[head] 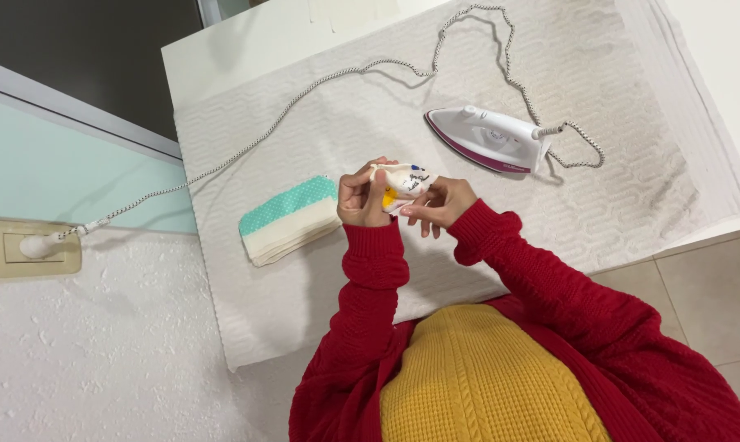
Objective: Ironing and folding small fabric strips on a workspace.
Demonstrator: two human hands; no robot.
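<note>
Both hands hold a small cream cloth piece (404, 182) with coloured prints, lifted just above the towel-covered table. My left hand (362, 196) grips its left side with fingers curled over the top edge. My right hand (441, 205) pinches its right side. Both arms are in red knitted sleeves. To the left of my left hand lies a folded stack of cream cloths (290, 221) with a teal dotted piece on top.
A white and purple iron (488, 139) lies on the white towel (615, 188) beyond my hands. Its braided cord (304, 94) loops over the table to a plug in a wall socket (27, 248). The table edge runs at the right, above a tiled floor (714, 303).
</note>
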